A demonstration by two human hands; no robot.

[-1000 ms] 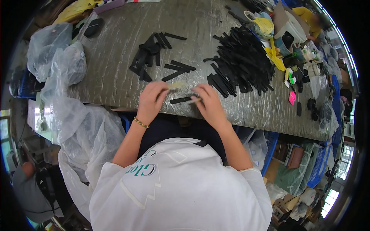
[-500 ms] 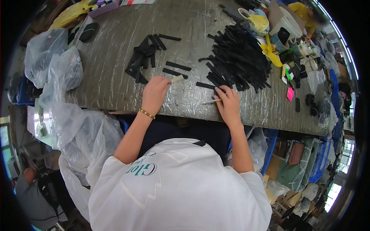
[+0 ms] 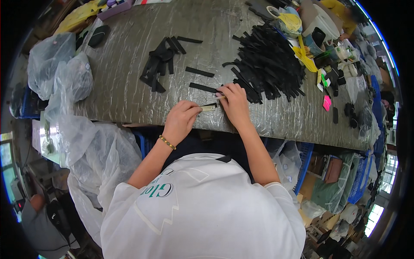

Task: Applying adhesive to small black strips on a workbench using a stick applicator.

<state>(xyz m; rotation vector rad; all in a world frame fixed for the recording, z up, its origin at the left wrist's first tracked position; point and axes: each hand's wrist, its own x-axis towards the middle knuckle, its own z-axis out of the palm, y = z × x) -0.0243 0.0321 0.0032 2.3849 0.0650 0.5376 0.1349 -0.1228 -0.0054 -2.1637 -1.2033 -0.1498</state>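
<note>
My left hand (image 3: 180, 121) is closed, pinching a short cream-coloured flat piece (image 3: 208, 108) between thumb and fingers just above the table. A dark edge shows along that piece's far end; I cannot tell what it belongs to. Between the fingers of my right hand (image 3: 235, 105) is a thin pale pen (image 3: 220, 97). Those fingertips also touch the right end of a black strip (image 3: 202, 87). Beyond it another black strip (image 3: 199, 71) lies alone. A large heap of black strips (image 3: 269, 64) lies to the right, with a smaller pile (image 3: 158, 64) to the left.
The table (image 3: 125, 86) has a shiny, wrinkled covering. Clear plastic bags (image 3: 56, 69) bulge at its left edge. Tubs, a yellow cloth (image 3: 304, 59) and a pink tag (image 3: 326, 102) crowd the right side. A person in yellow (image 3: 340, 17) is at the far right. Blue crates (image 3: 304, 164) stand below.
My right hand has moved left with the pen. My left hand has come nearer and slightly right with the cream piece. The strip by the right fingers now lies farther left.
</note>
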